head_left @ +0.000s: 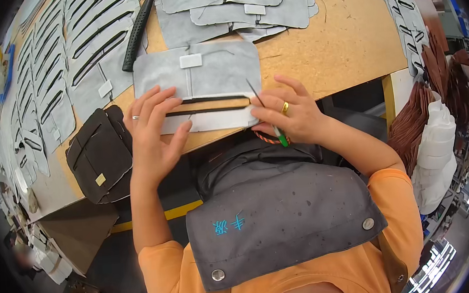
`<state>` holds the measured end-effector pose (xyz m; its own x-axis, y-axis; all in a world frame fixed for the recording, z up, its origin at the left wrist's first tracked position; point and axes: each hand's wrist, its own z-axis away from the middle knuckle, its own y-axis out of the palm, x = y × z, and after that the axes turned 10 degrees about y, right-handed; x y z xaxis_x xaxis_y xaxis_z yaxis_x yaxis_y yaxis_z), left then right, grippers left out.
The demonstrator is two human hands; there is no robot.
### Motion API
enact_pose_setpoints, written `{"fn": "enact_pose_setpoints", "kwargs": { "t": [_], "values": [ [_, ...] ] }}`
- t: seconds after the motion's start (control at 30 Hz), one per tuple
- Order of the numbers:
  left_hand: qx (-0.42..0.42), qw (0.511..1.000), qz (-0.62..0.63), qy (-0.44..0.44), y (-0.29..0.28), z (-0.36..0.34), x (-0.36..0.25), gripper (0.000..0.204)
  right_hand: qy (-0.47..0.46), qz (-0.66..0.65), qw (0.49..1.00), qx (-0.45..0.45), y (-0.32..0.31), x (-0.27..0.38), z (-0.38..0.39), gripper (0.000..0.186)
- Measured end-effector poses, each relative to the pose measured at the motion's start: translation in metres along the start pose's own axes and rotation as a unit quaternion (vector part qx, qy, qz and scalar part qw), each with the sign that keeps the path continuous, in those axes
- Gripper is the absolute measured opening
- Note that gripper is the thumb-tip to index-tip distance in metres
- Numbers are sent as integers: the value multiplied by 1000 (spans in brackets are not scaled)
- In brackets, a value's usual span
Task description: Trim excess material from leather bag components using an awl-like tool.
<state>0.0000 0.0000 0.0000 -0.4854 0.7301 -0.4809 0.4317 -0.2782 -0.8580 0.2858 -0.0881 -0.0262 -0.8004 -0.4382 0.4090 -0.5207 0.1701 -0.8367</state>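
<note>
A grey fabric panel (215,71) with a black-edged slot and a small white patch lies at the front edge of the wooden table (326,51). My left hand (151,134) presses flat on the panel's left end, fingers spread, a ring on one finger. My right hand (290,114) rests on the panel's right end and pinches a thin pointed tool (265,111) with a green handle end, its tip aimed at the slot. An orange-and-black cord sits under that hand.
A black hammer (138,30) lies behind the panel. Several more grey panels (234,6) are piled at the back, and rows of slotted grey pieces (47,78) cover the left. Dark brown pieces (100,154) are stacked at front left. Brown and white stacks (431,131) stand at right.
</note>
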Motion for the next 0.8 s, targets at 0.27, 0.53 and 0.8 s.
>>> {"fn": "enact_pose_setpoints", "kwargs": {
  "t": [0.27, 0.53, 0.8],
  "values": [
    [-114, 944, 287, -114, -25, 22, 9, 37, 197, -380, 902, -57, -42, 20, -31, 15],
    [-281, 814, 451, -235, 4, -10, 23, 16, 371, -433, 821, -29, -9, -18, -50, 11],
    [-279, 826, 431, -233, 13, -10, 34, 15, 334, -332, 881, -57, 2, -21, -49, 14]
  ]
}}
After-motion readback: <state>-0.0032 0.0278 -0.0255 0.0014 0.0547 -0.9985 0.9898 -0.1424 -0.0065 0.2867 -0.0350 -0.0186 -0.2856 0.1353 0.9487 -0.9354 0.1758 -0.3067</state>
